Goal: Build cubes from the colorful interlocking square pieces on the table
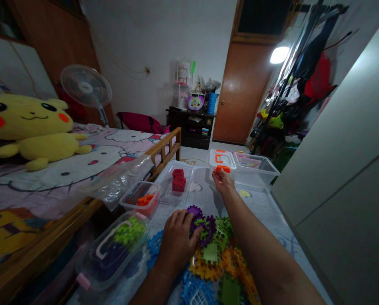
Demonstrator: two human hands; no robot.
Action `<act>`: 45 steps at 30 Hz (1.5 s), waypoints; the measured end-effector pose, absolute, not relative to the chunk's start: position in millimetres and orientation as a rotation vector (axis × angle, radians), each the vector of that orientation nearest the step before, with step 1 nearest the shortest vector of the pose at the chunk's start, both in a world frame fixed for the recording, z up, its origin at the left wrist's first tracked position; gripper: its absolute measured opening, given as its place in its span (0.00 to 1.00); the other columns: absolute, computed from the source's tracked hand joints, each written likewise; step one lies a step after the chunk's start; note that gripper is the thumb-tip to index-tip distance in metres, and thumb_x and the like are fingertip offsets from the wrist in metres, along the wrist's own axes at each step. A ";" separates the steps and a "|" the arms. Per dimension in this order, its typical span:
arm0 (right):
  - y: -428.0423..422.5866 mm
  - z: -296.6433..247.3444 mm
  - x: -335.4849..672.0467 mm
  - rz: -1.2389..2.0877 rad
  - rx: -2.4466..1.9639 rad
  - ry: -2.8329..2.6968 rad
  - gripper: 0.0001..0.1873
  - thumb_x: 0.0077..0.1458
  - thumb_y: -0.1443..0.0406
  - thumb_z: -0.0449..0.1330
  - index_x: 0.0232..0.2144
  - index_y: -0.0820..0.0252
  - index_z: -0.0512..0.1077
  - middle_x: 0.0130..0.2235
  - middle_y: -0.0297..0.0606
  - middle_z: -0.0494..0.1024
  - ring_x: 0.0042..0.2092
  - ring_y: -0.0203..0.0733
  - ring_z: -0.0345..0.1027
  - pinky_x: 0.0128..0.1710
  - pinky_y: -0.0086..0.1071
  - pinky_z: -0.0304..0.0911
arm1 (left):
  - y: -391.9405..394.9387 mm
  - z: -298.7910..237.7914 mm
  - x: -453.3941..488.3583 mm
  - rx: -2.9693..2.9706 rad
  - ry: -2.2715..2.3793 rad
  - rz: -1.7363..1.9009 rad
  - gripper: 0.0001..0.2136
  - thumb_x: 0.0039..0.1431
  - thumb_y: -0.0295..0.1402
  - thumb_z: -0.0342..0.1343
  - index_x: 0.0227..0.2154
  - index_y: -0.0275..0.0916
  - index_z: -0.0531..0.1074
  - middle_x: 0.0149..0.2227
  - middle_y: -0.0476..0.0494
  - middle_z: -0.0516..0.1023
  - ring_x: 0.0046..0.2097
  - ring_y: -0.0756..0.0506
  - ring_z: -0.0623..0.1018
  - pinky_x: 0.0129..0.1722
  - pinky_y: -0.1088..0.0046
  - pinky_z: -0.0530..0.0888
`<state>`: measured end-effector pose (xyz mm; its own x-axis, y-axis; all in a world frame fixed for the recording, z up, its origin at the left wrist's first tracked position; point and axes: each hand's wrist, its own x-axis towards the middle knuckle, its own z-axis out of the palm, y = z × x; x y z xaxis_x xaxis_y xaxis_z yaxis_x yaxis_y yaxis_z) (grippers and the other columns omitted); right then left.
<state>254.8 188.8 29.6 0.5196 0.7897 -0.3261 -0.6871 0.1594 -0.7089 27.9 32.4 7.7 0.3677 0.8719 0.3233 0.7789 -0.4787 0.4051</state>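
Note:
My left hand [179, 235] rests at the left edge of a heap of interlocking plastic pieces, its thumb apart from the fingers, next to purple gear-edged pieces [208, 231]. Green pieces [211, 253], orange pieces [205, 267] and blue pieces [197, 290] make up the rest of the heap. Stretched far forward, my right hand [223, 181] has its fingers at the orange latch [222, 169] on the front of a clear box with a white lid [222, 159]. Its fingers look loosely bent and apart; whether they touch the latch is hard to see.
Left of the heap stand a lidded box [113, 250] with green and dark pieces, an open tub [128, 203] with orange pieces, and a clear tray [167, 186] holding red blocks [178, 182]. An open clear bin [255, 170] adjoins the white-lidded box. A wooden bed rail [164, 146] borders the left.

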 end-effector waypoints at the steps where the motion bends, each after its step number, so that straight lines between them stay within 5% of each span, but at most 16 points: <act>1: 186.3 30.9 255.1 1.066 -0.956 -0.141 0.08 0.62 0.63 0.58 0.39 0.64 0.71 0.35 0.33 0.76 0.32 0.33 0.72 0.32 0.30 0.71 | 32.3 9.3 27.5 2.436 1.529 0.757 0.21 0.62 0.45 0.51 0.52 0.37 0.73 0.54 0.34 0.73 0.58 0.34 0.68 0.60 0.51 0.63; 8: 139.1 35.6 242.4 1.134 -1.137 -0.371 0.06 0.52 0.70 0.61 0.27 0.59 0.67 0.22 0.28 0.71 0.26 0.34 0.70 0.31 0.31 0.70 | 31.4 15.7 25.9 2.364 1.635 0.654 0.24 0.62 0.48 0.49 0.52 0.36 0.71 0.53 0.32 0.74 0.55 0.35 0.72 0.55 0.54 0.67; 17: 67.9 44.2 226.5 1.137 -1.278 -0.938 0.09 0.33 0.70 0.69 0.23 0.62 0.74 0.22 0.28 0.75 0.26 0.32 0.65 0.28 0.26 0.59 | 23.1 23.6 29.4 2.383 1.070 0.681 0.19 0.62 0.41 0.53 0.54 0.40 0.69 0.55 0.38 0.74 0.55 0.40 0.73 0.56 0.60 0.68; 25: 98.8 45.7 189.8 1.129 -1.408 -1.036 0.05 0.37 0.73 0.66 0.20 0.62 0.73 0.16 0.25 0.70 0.20 0.29 0.59 0.21 0.23 0.51 | 31.6 25.8 24.6 2.352 1.206 0.866 0.14 0.66 0.33 0.43 0.43 0.39 0.73 0.42 0.41 0.78 0.46 0.43 0.76 0.51 0.63 0.71; 29: 122.5 36.6 160.2 1.162 -1.518 -0.935 0.08 0.45 0.69 0.67 0.28 0.61 0.71 0.17 0.24 0.70 0.18 0.30 0.61 0.19 0.23 0.52 | 34.8 20.3 23.1 2.377 1.289 0.869 0.14 0.65 0.30 0.42 0.42 0.39 0.73 0.40 0.41 0.78 0.44 0.43 0.76 0.48 0.63 0.72; 34: 139.5 30.2 137.0 1.296 -1.573 -0.800 0.14 0.59 0.61 0.61 0.45 0.63 0.71 0.41 0.39 0.77 0.37 0.38 0.73 0.36 0.35 0.71 | 34.9 17.0 23.9 2.397 1.319 0.861 0.13 0.65 0.29 0.43 0.42 0.38 0.74 0.40 0.40 0.78 0.45 0.42 0.76 0.48 0.63 0.72; 37: 142.5 30.5 132.8 1.355 -1.555 -0.717 0.19 0.62 0.59 0.58 0.52 0.60 0.68 0.52 0.42 0.72 0.48 0.44 0.70 0.46 0.45 0.70 | 34.7 17.6 24.3 2.415 1.308 0.874 0.14 0.65 0.29 0.42 0.42 0.38 0.74 0.40 0.39 0.78 0.44 0.42 0.76 0.47 0.62 0.72; 42: 136.2 35.6 142.4 1.333 -1.511 -0.634 0.19 0.62 0.59 0.58 0.53 0.60 0.68 0.53 0.42 0.72 0.48 0.45 0.70 0.47 0.45 0.69 | 34.2 20.4 24.7 2.419 1.291 0.894 0.11 0.64 0.29 0.45 0.40 0.40 0.73 0.37 0.41 0.77 0.42 0.42 0.76 0.45 0.63 0.72; 45: 125.3 42.6 158.7 1.273 -1.466 -0.626 0.13 0.60 0.62 0.60 0.44 0.64 0.71 0.42 0.40 0.76 0.38 0.39 0.73 0.36 0.36 0.71 | 33.9 23.5 23.9 2.350 1.301 0.990 0.09 0.64 0.30 0.46 0.37 0.40 0.72 0.37 0.42 0.76 0.43 0.42 0.75 0.46 0.63 0.71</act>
